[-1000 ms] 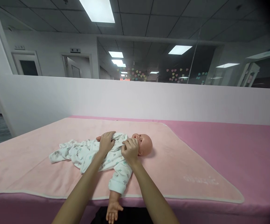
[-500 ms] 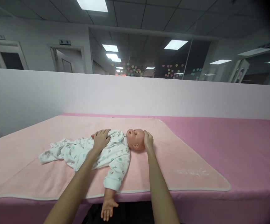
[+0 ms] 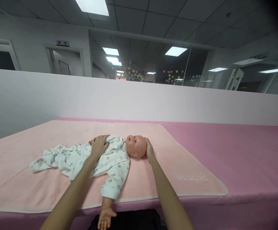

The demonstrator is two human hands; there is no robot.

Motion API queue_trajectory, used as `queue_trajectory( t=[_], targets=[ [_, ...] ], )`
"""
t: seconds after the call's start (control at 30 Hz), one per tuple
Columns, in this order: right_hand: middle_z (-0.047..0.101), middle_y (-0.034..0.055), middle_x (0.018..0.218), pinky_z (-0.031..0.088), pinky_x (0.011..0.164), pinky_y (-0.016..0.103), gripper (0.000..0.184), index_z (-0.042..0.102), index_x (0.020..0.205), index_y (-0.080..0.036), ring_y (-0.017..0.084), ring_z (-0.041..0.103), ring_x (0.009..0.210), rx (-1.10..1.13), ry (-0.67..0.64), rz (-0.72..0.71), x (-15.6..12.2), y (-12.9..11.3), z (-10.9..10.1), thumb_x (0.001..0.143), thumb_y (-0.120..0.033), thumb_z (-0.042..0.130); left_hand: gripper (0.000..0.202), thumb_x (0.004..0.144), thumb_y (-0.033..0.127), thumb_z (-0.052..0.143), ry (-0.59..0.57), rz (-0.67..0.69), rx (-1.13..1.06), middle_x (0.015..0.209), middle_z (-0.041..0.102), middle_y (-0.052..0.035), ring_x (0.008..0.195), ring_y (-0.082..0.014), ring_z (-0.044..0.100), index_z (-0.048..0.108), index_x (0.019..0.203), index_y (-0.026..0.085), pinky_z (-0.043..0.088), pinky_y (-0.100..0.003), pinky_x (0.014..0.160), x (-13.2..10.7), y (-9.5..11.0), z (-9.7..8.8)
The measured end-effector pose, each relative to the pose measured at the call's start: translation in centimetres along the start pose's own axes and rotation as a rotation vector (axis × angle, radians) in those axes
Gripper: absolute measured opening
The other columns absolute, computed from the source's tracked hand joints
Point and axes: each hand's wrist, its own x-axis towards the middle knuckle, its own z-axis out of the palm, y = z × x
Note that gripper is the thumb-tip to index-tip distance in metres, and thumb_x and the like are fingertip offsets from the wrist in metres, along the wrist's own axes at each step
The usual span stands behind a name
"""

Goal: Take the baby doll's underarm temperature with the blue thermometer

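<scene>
A baby doll (image 3: pixel 136 146) lies on its back on a peach blanket (image 3: pixel 174 166), its head to the right and its legs to the left. It wears a white printed outfit (image 3: pixel 116 163). My left hand (image 3: pixel 99 146) rests flat on the doll's belly, fingers stretched out toward the far side. Against the crown of the doll's bald head is my right hand (image 3: pixel 149 149), its fingers extended along the far side and partly hidden. One doll arm hangs over the table's near edge, the doll's hand (image 3: pixel 107 218) spread.
The blanket covers much of a pink-covered table (image 3: pixel 256 159). A white partition (image 3: pixel 139 102) stands along the far side. Beyond it are a glass window with heart stickers (image 3: pixel 135 75) and a doorway (image 3: pixel 65 62).
My right hand has slid from the top of the doll's head down to behind its crown. My left hand stays on the belly. The view has shifted slightly.
</scene>
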Motion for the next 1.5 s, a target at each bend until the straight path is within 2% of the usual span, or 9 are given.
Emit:
queue_trajectory(
  t=[0.07, 0.2, 0.37, 0.5, 0.83, 1.13, 1.2, 1.33, 1.5],
  targets=[
    [0.064, 0.0078, 0.093, 0.045, 0.079, 0.034, 0.051, 0.060, 0.094, -0.016, 0.022, 0.058, 0.089, 0.034, -0.035, -0.001, -0.2, 0.1, -0.2, 0.072, -0.057, 0.039, 0.037, 0.070, 0.025, 0.040, 0.014, -0.005, -0.013, 0.104, 0.057, -0.0019, 0.101, -0.0203, 0.045, 0.049, 0.106, 0.025, 0.028, -0.036, 0.086, -0.1, 0.0, -0.1],
    [0.064, 0.0048, 0.095, 0.046, 0.079, 0.034, 0.044, 0.059, 0.096, -0.022, 0.021, 0.058, 0.090, 0.077, 0.059, -0.058, -0.3, -0.1, -0.8, 0.072, -0.054, 0.043, 0.037, 0.070, 0.023, 0.041, 0.037, 0.017, -0.019, 0.103, 0.057, -0.0022, 0.100, -0.0197, 0.046, 0.049, 0.105, 0.024, 0.028, -0.035, 0.085, -0.3, 0.0, -0.2],
    [0.062, 0.0085, 0.099, 0.044, 0.082, 0.036, 0.055, 0.058, 0.101, -0.014, 0.023, 0.057, 0.093, 0.035, -0.138, -0.045, -0.9, 0.4, -0.1, 0.074, -0.056, 0.035, 0.038, 0.070, 0.022, 0.041, 0.029, 0.028, -0.012, 0.104, 0.057, -0.0017, 0.100, -0.0199, 0.046, 0.049, 0.106, 0.024, 0.029, -0.034, 0.085, -0.2, -0.1, -0.3],
    [0.063, 0.0080, 0.099, 0.043, 0.085, 0.034, 0.052, 0.058, 0.101, -0.014, 0.021, 0.057, 0.092, 0.002, -0.068, -0.067, -1.0, 0.8, 0.4, 0.075, -0.053, 0.034, 0.037, 0.070, 0.022, 0.041, 0.034, 0.032, -0.017, 0.105, 0.057, -0.0020, 0.100, -0.0199, 0.046, 0.049, 0.106, 0.023, 0.029, -0.034, 0.086, -0.2, -0.1, -0.3],
    [0.062, 0.0118, 0.099, 0.041, 0.086, 0.038, 0.060, 0.057, 0.103, -0.010, 0.025, 0.056, 0.095, 0.129, -0.111, -0.063, -0.7, 0.9, 0.0, 0.073, -0.058, 0.037, 0.038, 0.070, 0.022, 0.041, 0.046, 0.036, -0.018, 0.105, 0.057, -0.0012, 0.102, -0.0196, 0.046, 0.049, 0.107, 0.025, 0.029, -0.034, 0.086, -0.4, -0.2, -0.2],
    [0.061, 0.0083, 0.103, 0.041, 0.085, 0.037, 0.054, 0.056, 0.103, -0.014, 0.023, 0.055, 0.097, 0.065, -0.168, -0.045, -0.5, 1.2, -0.2, 0.074, -0.055, 0.036, 0.038, 0.070, 0.022, 0.042, 0.051, 0.029, -0.032, 0.106, 0.056, -0.0014, 0.102, -0.0194, 0.045, 0.048, 0.107, 0.025, 0.028, -0.034, 0.087, -0.4, -0.1, -0.2],
    [0.063, 0.0081, 0.097, 0.043, 0.081, 0.037, 0.052, 0.059, 0.096, -0.015, 0.023, 0.057, 0.092, 0.054, -0.138, -0.057, -0.3, 1.1, -0.5, 0.073, -0.056, 0.036, 0.038, 0.069, 0.022, 0.042, 0.050, 0.025, -0.031, 0.106, 0.056, -0.0017, 0.102, -0.0198, 0.045, 0.049, 0.107, 0.025, 0.028, -0.034, 0.087, -0.4, -0.1, -0.3],
    [0.064, 0.0049, 0.068, 0.045, 0.068, 0.032, 0.040, 0.055, 0.063, -0.018, 0.019, 0.059, 0.071, -0.006, 0.111, -0.189, 0.7, 0.8, -1.1, 0.070, -0.055, 0.043, 0.038, 0.069, 0.022, 0.042, 0.063, 0.025, -0.046, 0.106, 0.056, -0.0018, 0.102, -0.0199, 0.045, 0.049, 0.106, 0.025, 0.029, -0.034, 0.087, -0.5, 0.0, -0.4],
    [0.060, -0.0013, 0.063, 0.044, 0.060, 0.026, 0.026, 0.051, 0.060, -0.018, 0.015, 0.056, 0.063, -0.191, 0.153, -0.358, 0.9, 1.1, -1.3, 0.065, -0.044, 0.050, 0.038, 0.069, 0.022, 0.042, 0.070, 0.026, -0.070, 0.105, 0.056, -0.0015, 0.102, -0.0195, 0.045, 0.049, 0.106, 0.025, 0.028, -0.034, 0.088, -0.5, 0.1, -0.5]
  ],
)
